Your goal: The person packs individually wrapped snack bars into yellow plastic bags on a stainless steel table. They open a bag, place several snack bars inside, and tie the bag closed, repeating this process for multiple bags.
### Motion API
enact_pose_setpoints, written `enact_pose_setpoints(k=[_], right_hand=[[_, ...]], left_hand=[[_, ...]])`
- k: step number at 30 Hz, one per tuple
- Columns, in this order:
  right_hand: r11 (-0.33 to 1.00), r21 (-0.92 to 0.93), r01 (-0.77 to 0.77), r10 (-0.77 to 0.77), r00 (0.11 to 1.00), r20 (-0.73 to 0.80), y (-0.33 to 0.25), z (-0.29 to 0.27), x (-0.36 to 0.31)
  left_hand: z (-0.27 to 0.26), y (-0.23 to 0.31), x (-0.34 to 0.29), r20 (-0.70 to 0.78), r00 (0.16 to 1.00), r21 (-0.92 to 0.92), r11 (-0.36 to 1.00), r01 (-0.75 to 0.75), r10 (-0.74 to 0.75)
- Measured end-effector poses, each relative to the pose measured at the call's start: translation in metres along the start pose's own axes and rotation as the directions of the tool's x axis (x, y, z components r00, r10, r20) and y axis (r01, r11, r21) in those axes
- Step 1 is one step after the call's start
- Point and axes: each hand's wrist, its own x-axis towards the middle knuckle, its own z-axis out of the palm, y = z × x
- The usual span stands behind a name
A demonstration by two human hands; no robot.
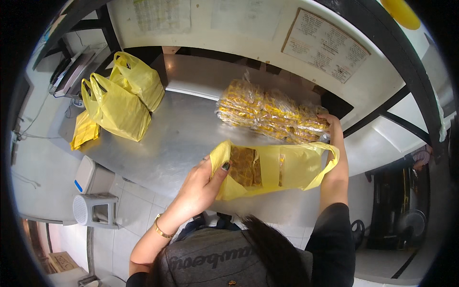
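On the metal table in front of me, a yellow plastic bag (pixel 301 167) is spread wide. My left hand (pixel 198 186) grips its left rim, the thumb outside and the other fingers partly hidden. Inside, against the left wall, sits a brown-and-gold patterned block (pixel 245 166). Beyond the bag lies a stack of clear plastic packs (pixel 272 110) with yellow-brown contents. My right hand (pixel 328 120) is closed around the stack's right end, some fingers hidden. The bag's right side overlaps my right forearm.
Two filled yellow bags (pixel 117 107) stand at the table's left, beside folded yellow plastic bags (pixel 85 130). A grey stool (pixel 95 210) and a white bin (pixel 91 176) are on the floor to the left. Papers hang on the white panel (pixel 248 43) behind the table.
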Motion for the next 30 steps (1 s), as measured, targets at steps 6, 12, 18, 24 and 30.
enact_pose_setpoints(k=[6,12,18,24,30], right_hand=[[0.995,0.029,0.096,-0.097,0.994,0.044,-0.027,-0.002,-0.009],[0.972,0.127,0.196,-0.210,0.973,0.101,-0.064,-0.041,-0.130],[0.685,0.680,0.260,-0.363,0.932,0.010,-0.099,-0.041,-0.303],[0.891,0.453,0.022,-0.119,0.975,0.187,-0.088,0.098,-0.403],[0.793,0.547,-0.267,0.123,0.950,0.286,0.023,0.169,-0.335]], left_hand=[[0.000,-0.006,0.005,-0.006,0.999,-0.005,0.999,-0.044,0.044],[0.000,-0.017,0.011,0.013,0.991,0.034,0.991,-0.131,0.131],[0.000,-0.019,0.015,0.042,0.989,-0.129,0.982,-0.136,0.143],[-0.003,-0.026,0.020,-0.030,0.971,-0.099,0.966,-0.239,0.237],[0.003,-0.035,0.024,-0.024,0.938,0.039,0.938,-0.344,0.345]])
